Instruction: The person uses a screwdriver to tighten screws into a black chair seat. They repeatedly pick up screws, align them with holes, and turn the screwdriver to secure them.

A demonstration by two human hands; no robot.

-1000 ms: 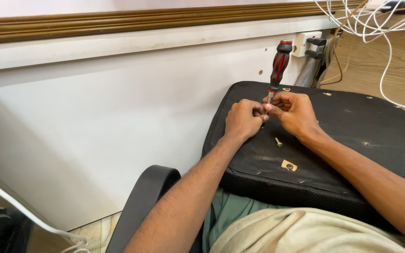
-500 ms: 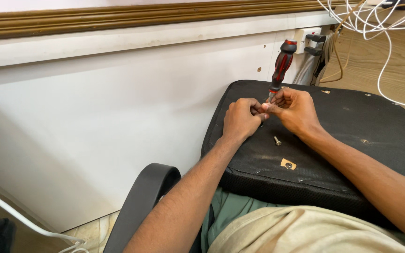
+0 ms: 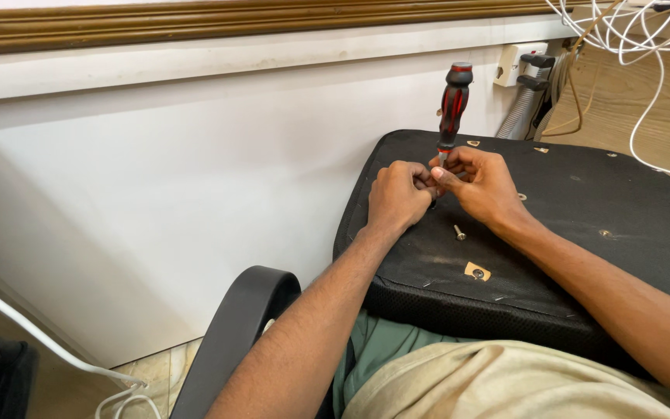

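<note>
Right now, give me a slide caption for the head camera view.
Both hands, left hand and right hand, steady an upright red-and-black screwdriver on an upturned black chair seat, loose screw nearby.

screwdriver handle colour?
Red and black, on the screwdriver standing upright between the left hand and right hand. Head view, the only one.

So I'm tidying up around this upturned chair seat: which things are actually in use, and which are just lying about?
In use:
left hand
right hand
red and black screwdriver
black seat base

Lying about:
loose screw
white cables
wall socket
black armrest
</note>
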